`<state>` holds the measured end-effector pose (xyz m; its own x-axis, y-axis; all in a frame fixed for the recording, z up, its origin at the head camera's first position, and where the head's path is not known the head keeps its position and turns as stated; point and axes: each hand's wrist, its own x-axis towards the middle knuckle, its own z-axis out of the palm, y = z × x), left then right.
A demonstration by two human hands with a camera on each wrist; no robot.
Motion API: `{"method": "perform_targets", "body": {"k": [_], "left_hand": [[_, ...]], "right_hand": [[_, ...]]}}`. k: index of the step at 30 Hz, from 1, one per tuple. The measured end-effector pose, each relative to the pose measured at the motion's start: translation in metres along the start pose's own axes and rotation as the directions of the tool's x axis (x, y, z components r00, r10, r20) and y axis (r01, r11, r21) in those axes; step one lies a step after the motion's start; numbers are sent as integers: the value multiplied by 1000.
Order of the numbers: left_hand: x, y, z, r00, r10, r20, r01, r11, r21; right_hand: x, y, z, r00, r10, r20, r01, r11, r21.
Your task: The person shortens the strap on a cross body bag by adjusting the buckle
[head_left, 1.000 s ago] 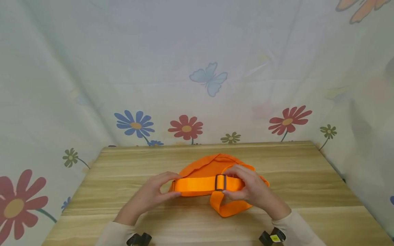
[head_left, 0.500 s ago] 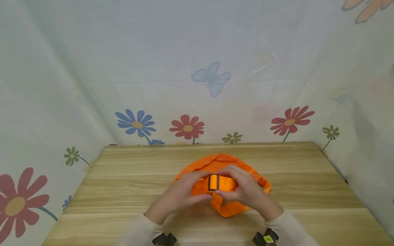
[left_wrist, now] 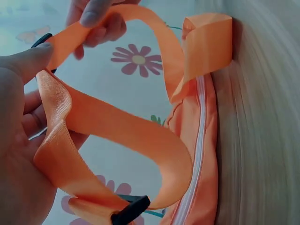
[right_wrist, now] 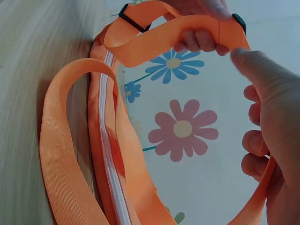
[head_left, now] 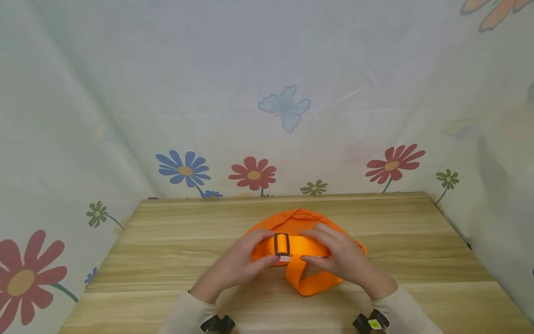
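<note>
Pale sheeting (head_left: 221,69) printed with flowers and a blue butterfly hangs behind and on both sides of the wood-grained bench (head_left: 187,218). On the bench's middle, just beyond the hands and partly hidden by them, lies an orange bag (head_left: 298,226), its wide side running left to right and its domed edge turned toward the backdrop.

Both hands are occupied. Left hand (head_left: 238,262) and right hand (head_left: 344,253) face each other across the near side of the bag, each pinching the same orange strap (head_left: 303,246) between thumb and fingers. Between them the strap runs left to right, roughly in line with the bench's far edge.

What matters most in space, I judge, is where the black slider (head_left: 288,244) sits on that stretch. It stands with its longer sides crosswise to the strap, right at the left thumb and index fingertip; the right hand's grip is farther along, with bare webbing between. So the left hand is the nearer one, and whether it presses on the slider's frame or only on the webbing beside it I cannot tell.

A loop (head_left: 310,285) of the strap drops from beneath the held part and lies toward the person, closer to the right hand. Down in the left wrist view, a second slider (left_wrist: 131,211) shows on the webbing, apart from the fingers, and a white zipper (left_wrist: 199,131) runs along the bag next to the bench.
</note>
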<state>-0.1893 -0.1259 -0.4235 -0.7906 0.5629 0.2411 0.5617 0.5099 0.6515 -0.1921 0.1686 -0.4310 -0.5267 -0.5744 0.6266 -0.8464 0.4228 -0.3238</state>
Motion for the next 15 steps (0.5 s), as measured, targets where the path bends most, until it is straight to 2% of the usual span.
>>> {"method": "perform_targets", "body": {"k": [5, 7, 10, 12, 15], "left_hand": [[-1, -2, -1, 999, 35, 20, -36, 998, 58], [-1, -2, -1, 998, 52, 21, -54, 992, 111], [-2, -1, -1, 999, 44, 24, -48, 984, 173], [-3, -1, -1, 999, 27, 24, -31, 985, 172], [-3, -1, 1, 1000, 10, 24, -13, 993, 121]], "right_hand": [[-3, 2, -2, 1000, 2, -10, -2, 999, 39], [-3, 0, -3, 999, 33, 4, -34, 997, 70], [-3, -4, -3, 994, 99, 40, -103, 989, 107], [-3, -5, -2, 989, 138, 62, -144, 982, 122], [-3, -6, -1, 981, 177, 78, -185, 975, 124]]}}
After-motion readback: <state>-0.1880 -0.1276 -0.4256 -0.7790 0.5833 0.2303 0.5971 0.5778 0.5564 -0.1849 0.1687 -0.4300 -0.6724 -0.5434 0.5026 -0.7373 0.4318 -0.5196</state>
